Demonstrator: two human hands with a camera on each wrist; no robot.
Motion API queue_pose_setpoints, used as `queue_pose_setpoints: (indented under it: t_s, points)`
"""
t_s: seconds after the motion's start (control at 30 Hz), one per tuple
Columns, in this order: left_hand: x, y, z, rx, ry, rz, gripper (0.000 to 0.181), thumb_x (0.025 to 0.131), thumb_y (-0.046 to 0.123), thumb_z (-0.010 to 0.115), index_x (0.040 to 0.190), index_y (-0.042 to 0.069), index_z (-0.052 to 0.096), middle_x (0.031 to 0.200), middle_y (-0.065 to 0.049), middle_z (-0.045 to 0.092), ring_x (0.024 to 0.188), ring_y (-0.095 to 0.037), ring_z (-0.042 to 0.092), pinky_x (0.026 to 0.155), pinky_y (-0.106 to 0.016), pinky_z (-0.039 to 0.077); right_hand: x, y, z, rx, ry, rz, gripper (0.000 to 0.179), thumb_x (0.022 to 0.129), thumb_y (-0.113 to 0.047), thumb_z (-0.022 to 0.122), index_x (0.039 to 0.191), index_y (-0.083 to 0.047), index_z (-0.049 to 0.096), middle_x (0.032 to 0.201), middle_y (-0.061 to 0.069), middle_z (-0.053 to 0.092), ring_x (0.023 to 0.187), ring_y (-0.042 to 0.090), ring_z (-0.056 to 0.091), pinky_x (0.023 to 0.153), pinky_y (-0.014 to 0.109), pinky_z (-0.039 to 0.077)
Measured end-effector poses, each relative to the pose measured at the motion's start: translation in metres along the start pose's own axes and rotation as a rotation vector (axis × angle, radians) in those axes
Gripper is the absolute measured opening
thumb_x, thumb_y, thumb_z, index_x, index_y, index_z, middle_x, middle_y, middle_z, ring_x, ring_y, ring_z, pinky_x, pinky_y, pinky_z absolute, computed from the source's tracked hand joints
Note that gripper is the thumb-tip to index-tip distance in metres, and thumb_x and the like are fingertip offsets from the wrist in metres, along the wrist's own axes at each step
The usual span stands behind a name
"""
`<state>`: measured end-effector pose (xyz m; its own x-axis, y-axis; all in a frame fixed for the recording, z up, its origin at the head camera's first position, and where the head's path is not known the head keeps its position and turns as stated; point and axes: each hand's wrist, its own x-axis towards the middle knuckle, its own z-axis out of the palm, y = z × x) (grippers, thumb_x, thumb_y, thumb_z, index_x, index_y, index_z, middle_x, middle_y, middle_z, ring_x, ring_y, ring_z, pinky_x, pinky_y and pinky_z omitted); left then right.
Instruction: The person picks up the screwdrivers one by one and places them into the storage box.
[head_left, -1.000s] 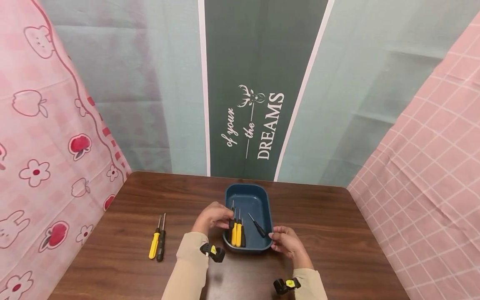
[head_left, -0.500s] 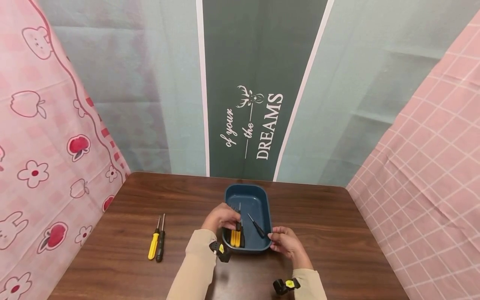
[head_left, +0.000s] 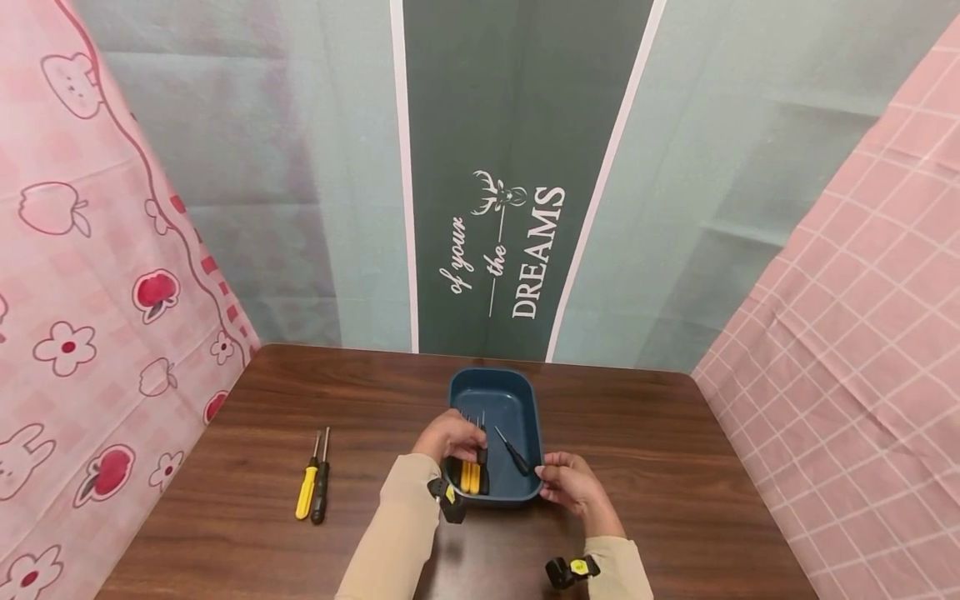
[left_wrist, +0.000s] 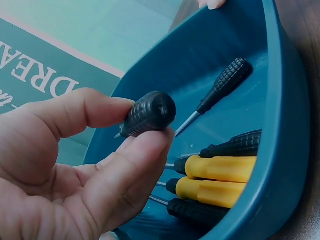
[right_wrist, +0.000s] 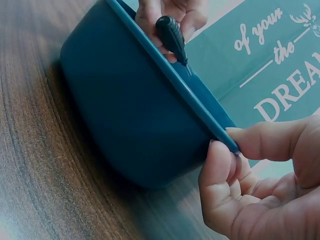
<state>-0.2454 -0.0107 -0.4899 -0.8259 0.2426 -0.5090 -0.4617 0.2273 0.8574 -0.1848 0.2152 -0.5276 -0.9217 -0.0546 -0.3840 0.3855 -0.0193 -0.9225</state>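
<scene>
Left hand (head_left: 453, 437), fingers (left_wrist: 92, 107) pinching a screwdriver (left_wrist: 150, 113), has shifted slightly rightward over the lower-centre tray (head_left: 504, 403); right hand (head_left: 570, 483) pinches its rim (right_wrist: 186, 94).

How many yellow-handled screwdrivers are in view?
3: one yellow screwdriver on the table, left of the blue container; a second yellow screwdriver and a third yellow screwdriver inside it, side by side. The left hand may hide more.
</scene>
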Motion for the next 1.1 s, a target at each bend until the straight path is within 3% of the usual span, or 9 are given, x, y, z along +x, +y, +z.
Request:
queue_pose_setpoints:
  t_s: [0.13, 0.33, 0.47, 0.83, 1.0, 1.1]
  points:
    - [0.002, -0.001, 0.002, 0.013, 0.005, -0.008, 0.064, 0.073, -0.007, 0.068, 0.127, -0.018, 0.034, 0.074, -0.015, 0.06, 0.051, -0.017, 0.059, 0.055, -0.03, 0.056, -0.001, -0.001, 0.002, -0.007, -0.002, 0.0, 0.031, 0.086, 0.004, 0.057, 0.11, 0.013, 0.04, 0.073, 0.009, 0.05, 0.057, 0.015, 0.051, 0.053, 0.024, 0.052]
    - [0.005, 0.001, 0.013, 0.074, 0.008, -0.012, 0.068, 0.072, -0.008, 0.069, 0.129, -0.017, 0.032, 0.076, -0.015, 0.057, 0.045, -0.015, 0.055, 0.055, -0.03, 0.056, -0.003, -0.003, 0.002, -0.016, 0.001, -0.006, 0.031, 0.085, 0.004, 0.058, 0.11, 0.013, 0.04, 0.073, 0.009, 0.05, 0.057, 0.016, 0.051, 0.053, 0.024, 0.052]
    - [0.007, 0.0, 0.018, 0.071, 0.011, -0.035, 0.085, 0.072, -0.009, 0.069, 0.139, -0.014, 0.016, 0.077, -0.016, 0.057, 0.046, -0.017, 0.055, 0.056, -0.032, 0.056, -0.004, -0.004, 0.001, -0.019, -0.008, -0.004, 0.032, 0.085, 0.004, 0.058, 0.11, 0.014, 0.039, 0.073, 0.009, 0.05, 0.057, 0.016, 0.051, 0.053, 0.025, 0.052]
    - [0.012, -0.005, 0.027, 0.141, 0.03, -0.085, 0.088, 0.073, -0.008, 0.07, 0.141, -0.01, 0.014, 0.064, -0.013, 0.056, 0.04, -0.013, 0.051, 0.049, -0.025, 0.053, -0.001, -0.004, 0.001, -0.021, -0.022, -0.004, 0.032, 0.086, 0.004, 0.057, 0.11, 0.014, 0.04, 0.072, 0.009, 0.052, 0.057, 0.016, 0.052, 0.054, 0.025, 0.052]
    - [0.015, -0.004, 0.031, 0.27, 0.076, -0.072, 0.074, 0.072, -0.004, 0.074, 0.132, -0.013, 0.031, 0.069, -0.016, 0.058, 0.044, -0.015, 0.054, 0.049, -0.026, 0.054, -0.004, -0.007, 0.002, -0.016, -0.032, -0.009, 0.032, 0.086, 0.003, 0.057, 0.11, 0.015, 0.039, 0.072, 0.009, 0.051, 0.057, 0.016, 0.052, 0.054, 0.026, 0.052]
    - [0.016, -0.002, 0.031, 0.302, 0.091, -0.072, 0.074, 0.072, -0.001, 0.075, 0.131, -0.013, 0.033, 0.071, -0.018, 0.058, 0.045, -0.016, 0.055, 0.05, -0.027, 0.054, -0.005, -0.006, 0.002, -0.014, -0.038, -0.012, 0.032, 0.086, 0.003, 0.057, 0.11, 0.015, 0.039, 0.072, 0.009, 0.051, 0.058, 0.016, 0.051, 0.055, 0.025, 0.052]
